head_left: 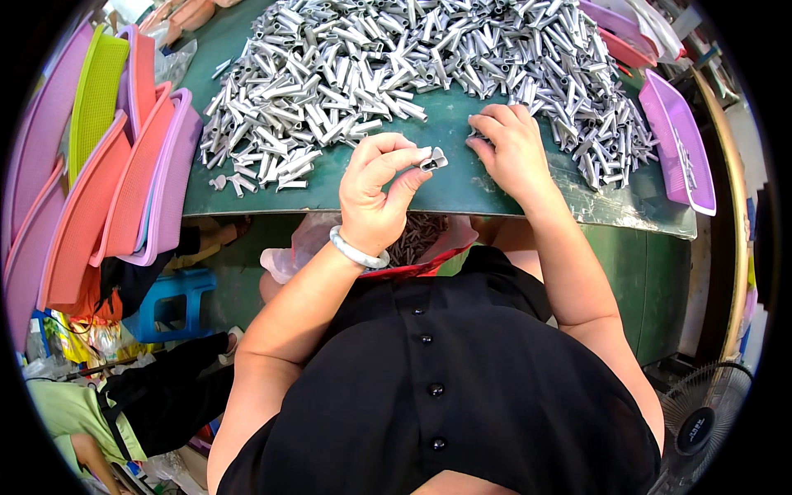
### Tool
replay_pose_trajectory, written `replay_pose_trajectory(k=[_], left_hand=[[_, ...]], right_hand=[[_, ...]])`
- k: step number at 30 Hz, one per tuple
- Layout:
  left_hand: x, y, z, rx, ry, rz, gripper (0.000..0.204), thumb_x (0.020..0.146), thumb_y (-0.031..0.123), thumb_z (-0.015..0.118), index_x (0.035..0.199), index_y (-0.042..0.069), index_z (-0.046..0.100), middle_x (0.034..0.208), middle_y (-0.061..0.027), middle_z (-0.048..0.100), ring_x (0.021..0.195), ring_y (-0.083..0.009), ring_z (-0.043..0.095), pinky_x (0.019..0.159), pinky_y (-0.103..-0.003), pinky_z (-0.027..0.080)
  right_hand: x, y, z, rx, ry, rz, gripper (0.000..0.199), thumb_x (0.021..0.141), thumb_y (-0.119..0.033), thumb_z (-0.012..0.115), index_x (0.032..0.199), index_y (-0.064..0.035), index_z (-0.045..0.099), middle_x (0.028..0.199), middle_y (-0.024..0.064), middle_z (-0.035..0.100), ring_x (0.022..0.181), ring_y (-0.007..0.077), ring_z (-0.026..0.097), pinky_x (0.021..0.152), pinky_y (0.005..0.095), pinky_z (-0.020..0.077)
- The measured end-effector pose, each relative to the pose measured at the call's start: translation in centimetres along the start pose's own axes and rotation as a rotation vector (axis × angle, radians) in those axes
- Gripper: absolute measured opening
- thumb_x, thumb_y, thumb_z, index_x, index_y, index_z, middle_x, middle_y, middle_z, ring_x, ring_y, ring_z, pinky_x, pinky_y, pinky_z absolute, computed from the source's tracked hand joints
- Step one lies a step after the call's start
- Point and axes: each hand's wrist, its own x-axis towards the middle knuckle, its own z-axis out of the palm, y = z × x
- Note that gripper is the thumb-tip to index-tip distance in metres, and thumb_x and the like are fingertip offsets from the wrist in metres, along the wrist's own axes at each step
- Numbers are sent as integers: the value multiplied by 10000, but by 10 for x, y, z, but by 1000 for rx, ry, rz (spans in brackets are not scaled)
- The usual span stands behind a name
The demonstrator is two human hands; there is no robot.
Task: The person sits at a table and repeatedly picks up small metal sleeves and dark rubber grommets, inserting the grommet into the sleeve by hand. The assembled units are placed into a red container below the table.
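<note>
Nearest is the black buttoned shirt point(371, 363) of the person at work; beyond it, below the table edge, sits a red-rimmed container point(429, 266) with clear plastic at its left side and many small pieces inside; the left hand point(375, 186), a pale bracelet point(359, 250) around its wrist, is raised near the table edge and pinches a small grey piece point(433, 161) between thumb and forefinger, its open end showing; the right hand point(516, 148) is lowered at the near edge of the heap, fingers curled, and whether they grip anything I cannot tell; the green table point(462, 194) spreads beneath, its near edge worn toward the right; across it lies a wide heap of grey tubular pieces point(396, 58), reaching to the top of the view; a purple basket point(676, 148) stands tilted at the table's right edge; at the left, purple, coral and green baskets point(148, 165) lean close together; farther off, beyond the heap's right side, is a coral tray point(627, 49).
</note>
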Motion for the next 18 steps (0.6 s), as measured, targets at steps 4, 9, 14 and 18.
replay_pose_trajectory(k=[4,9,14,18], left_hand=[[-2,-1,-2,-28,11,-17,276,749,-59,700,1008,30,668,1053,-95,556,980,-181,533,858,-278,424],[-3,-1,-2,-81,6,-25,239,775,-18,698,1003,42,658,1036,-96,587,923,-174,553,821,-267,443],[-9,4,-4,-816,49,-713,144,929,108,562,1042,20,577,963,-93,643,844,-168,620,799,-310,501],[-6,4,-12,-1064,29,-972,196,947,150,529,1083,18,577,964,-91,636,825,-162,616,761,-298,516]], right_hand=[[0,0,-1,12,6,1,218,723,-166,713,930,-108,676,969,28,594,948,257,520,822,385,422],[3,1,0,118,82,-17,162,749,-153,697,894,-84,677,918,47,623,893,263,544,803,384,426],[9,2,-2,242,119,38,133,768,-124,685,878,-50,667,823,75,645,780,281,578,761,375,444],[9,-3,-5,326,197,67,120,777,-85,682,884,-34,662,839,88,653,797,278,605,718,355,471]])
